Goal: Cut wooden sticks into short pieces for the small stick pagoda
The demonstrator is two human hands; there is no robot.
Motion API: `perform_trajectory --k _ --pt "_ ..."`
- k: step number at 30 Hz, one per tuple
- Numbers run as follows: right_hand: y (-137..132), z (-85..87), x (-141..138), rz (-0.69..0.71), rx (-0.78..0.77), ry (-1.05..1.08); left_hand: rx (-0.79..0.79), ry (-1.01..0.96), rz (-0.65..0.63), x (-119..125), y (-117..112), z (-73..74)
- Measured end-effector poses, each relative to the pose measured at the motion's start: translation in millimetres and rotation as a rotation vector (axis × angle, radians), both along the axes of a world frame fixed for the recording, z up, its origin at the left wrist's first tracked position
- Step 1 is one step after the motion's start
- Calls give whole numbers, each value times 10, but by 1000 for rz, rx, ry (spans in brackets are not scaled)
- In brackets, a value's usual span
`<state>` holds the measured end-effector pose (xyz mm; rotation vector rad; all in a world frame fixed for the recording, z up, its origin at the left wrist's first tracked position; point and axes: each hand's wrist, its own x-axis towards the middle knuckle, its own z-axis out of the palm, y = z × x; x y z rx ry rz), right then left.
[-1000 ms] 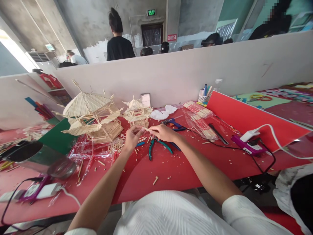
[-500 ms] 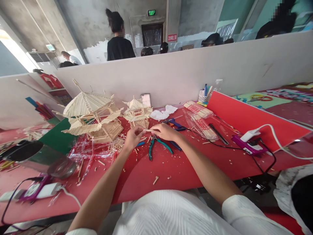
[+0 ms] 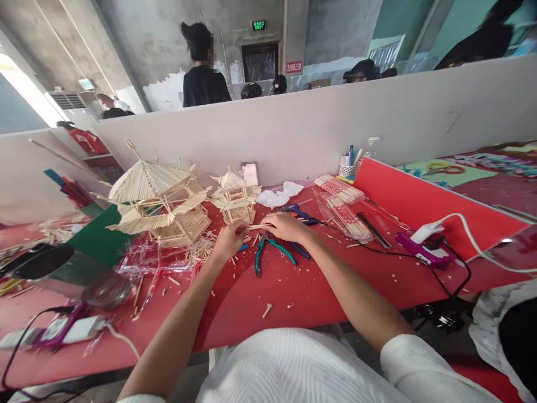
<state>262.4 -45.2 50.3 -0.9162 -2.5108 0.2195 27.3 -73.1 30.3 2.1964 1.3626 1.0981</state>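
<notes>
Between my two hands is a short length of pale wooden sticks (image 3: 255, 226), level above the table. My left hand (image 3: 230, 239) pinches its left end, and my right hand (image 3: 285, 225) grips the right end with closed fingers. Just below lie pliers with teal handles (image 3: 273, 244), their jaws near the stick piece. Behind my hands stands a small pavilion model (image 3: 235, 196) built of wooden sticks. A larger stick pavilion (image 3: 159, 201) stands to its left. A blue glue gun (image 3: 298, 212) rests behind my right hand.
Packs of wooden sticks (image 3: 348, 215) and a black cutter (image 3: 375, 230) lie to the right, before a red board (image 3: 436, 207). Purple power strips (image 3: 423, 249) with cords sit on both sides. A clear jar (image 3: 84, 274) tilts at left. Stick scraps litter the red table (image 3: 319, 302).
My hands have drawn slightly apart, and more of the stick piece shows between them. The pliers and pavilion models stay in place.
</notes>
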Motion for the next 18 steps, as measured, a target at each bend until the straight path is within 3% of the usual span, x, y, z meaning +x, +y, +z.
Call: perform_trajectory --k 9,18 --pt "-120 45 -64 -19 68 -148 -8 391 55 38 -57 5" --pt "-136 58 -74 -34 81 -182 49 438 33 31 -42 -5"
